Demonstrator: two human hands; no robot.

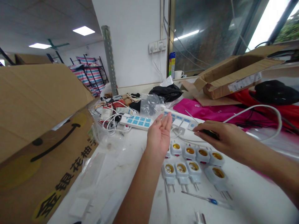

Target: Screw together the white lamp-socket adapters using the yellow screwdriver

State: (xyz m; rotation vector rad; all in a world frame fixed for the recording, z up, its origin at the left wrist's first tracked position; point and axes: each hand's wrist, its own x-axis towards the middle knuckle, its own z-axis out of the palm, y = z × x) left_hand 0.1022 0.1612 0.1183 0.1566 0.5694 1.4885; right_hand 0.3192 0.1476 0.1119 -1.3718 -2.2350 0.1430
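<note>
Nine white lamp-socket adapters [189, 165] with brass-coloured centres stand in two rows on a white table [137, 174], five behind and four in front, their two-pin plugs pointing toward the person. The person's right hand [224, 137] is closed around a black-handled screwdriver [211, 134], just above and behind the back row, with the thin shaft angled up and left toward a power strip [189, 123]. Two white plugs [180, 126] sit in that strip. The left hand [159, 133] is open, palm up, fingers loosely spread, above the left end of the back row; the pictures do not show it touching anything. A second power strip [136, 121], with blue sockets, lies to its left beside a tangle of white cables [111, 119] and a clear plastic bag [151, 104]. A second screwdriver [207, 200], blue and clear, lies in front of the adapters. Two cardboard boxes frame the table: a large printed one [46, 143] at left, its flap raised, and an open one [233, 76] at right, its inside hidden from this angle. A pink bag [205, 112] lies behind the right hand.
</note>
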